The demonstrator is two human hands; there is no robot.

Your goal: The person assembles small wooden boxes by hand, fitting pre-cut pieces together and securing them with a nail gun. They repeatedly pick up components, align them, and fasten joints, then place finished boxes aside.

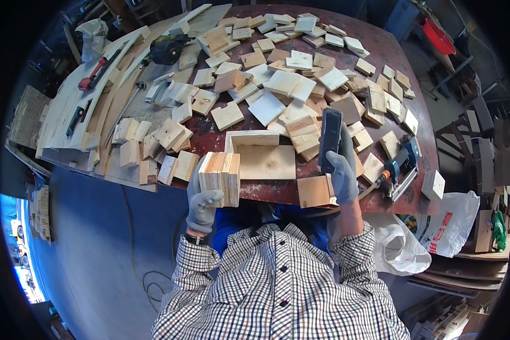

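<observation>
My left hand [203, 203], in a grey glove, is closed around a stack of wooden blocks [223, 177] with layered edges, held upright at the table's front edge. In my right hand [344, 177], also gloved, is a long dark handheld object [330, 136] with rounded ends, tilted upward; its exact kind is unclear. Between my hands, on the table, sits a light wooden frame [251, 137] made of boards set at a corner, with a flat board [270, 163] inside it. A single block [314, 191] lies at the edge near my right wrist.
Many loose wooden blocks [284, 83] cover the dark red table [379, 45]. A blue pneumatic nailer [401, 164] lies at right. Long boards [68, 107], a red-handled tool [93, 76] and a black power tool [169, 48] occupy the left. White sacks [399, 243] hang below the right edge.
</observation>
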